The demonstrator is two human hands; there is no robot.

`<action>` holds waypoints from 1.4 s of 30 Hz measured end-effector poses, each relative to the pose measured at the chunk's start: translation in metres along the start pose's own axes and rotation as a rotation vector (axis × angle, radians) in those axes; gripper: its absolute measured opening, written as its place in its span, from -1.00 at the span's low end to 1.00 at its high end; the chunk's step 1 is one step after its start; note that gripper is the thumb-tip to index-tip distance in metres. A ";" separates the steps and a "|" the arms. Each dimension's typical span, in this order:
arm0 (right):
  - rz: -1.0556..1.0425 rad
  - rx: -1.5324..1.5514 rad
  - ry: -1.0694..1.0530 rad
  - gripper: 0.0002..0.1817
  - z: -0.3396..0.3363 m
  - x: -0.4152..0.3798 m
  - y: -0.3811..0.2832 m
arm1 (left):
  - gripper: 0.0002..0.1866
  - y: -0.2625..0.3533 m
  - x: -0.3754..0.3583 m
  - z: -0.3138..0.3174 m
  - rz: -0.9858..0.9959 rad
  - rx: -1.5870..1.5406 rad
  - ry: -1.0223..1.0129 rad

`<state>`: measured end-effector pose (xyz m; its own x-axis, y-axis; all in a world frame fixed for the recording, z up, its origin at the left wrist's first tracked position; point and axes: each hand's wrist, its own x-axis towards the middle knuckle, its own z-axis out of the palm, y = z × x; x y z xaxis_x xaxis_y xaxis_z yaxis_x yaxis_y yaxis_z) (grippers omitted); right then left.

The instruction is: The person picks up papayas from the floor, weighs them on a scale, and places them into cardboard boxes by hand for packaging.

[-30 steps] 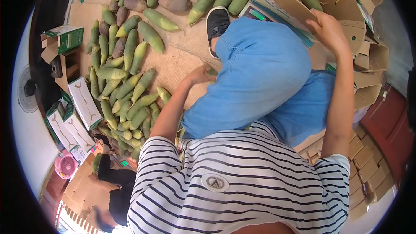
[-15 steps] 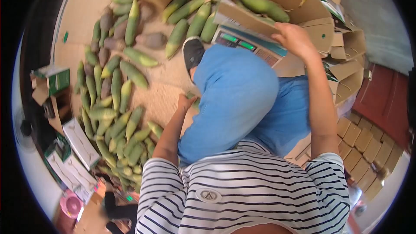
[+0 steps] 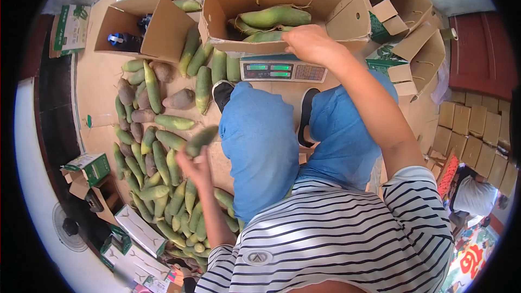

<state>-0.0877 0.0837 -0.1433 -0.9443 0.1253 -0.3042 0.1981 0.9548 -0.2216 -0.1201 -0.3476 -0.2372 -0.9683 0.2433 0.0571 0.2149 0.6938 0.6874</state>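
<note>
My left hand (image 3: 196, 167), slightly blurred, is closed around the lower end of a green radish (image 3: 202, 139), lifted beside my left knee. Below and left of it lies a big heap of green radishes (image 3: 163, 192). My right hand (image 3: 312, 43) grips the near rim of an open cardboard box (image 3: 239, 47) with yellow rope handles. Inside that box rest a large green radish (image 3: 277, 17) and a few others, one close to my fingertips. Under the box, a digital scale (image 3: 282, 69) shows lit green readouts.
Another open carton (image 3: 169, 30) holding dark bottles stands to the left. Purplish radishes (image 3: 179, 99) lie among the green ones. More open boxes (image 3: 420, 49) stand at right, near stacked brown cartons (image 3: 469, 130). A person (image 3: 475, 194) is at far right, and a fan (image 3: 70, 227) at left.
My left hand has moved away from beside my leg, bringing the radish into fuller view. My view has turned, and my knees are now apart. My right hand stays at the box rim.
</note>
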 end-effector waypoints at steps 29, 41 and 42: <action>-0.018 0.218 0.433 -0.64 -0.024 -0.040 0.003 | -0.55 0.310 0.131 0.060 0.827 0.232 -0.347; -0.096 0.255 0.798 -0.79 -0.042 -0.067 0.006 | -0.56 0.297 0.139 0.075 0.906 0.618 -0.569; -0.106 0.260 0.821 -0.79 -0.041 -0.066 0.008 | -0.61 0.295 0.139 0.078 0.930 0.641 -0.539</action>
<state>-0.0342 0.0939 -0.0867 -0.8323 0.2900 0.4724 0.0579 0.8930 -0.4463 -0.1816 -0.0558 -0.0830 -0.2735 0.9588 -0.0764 0.9586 0.2783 0.0609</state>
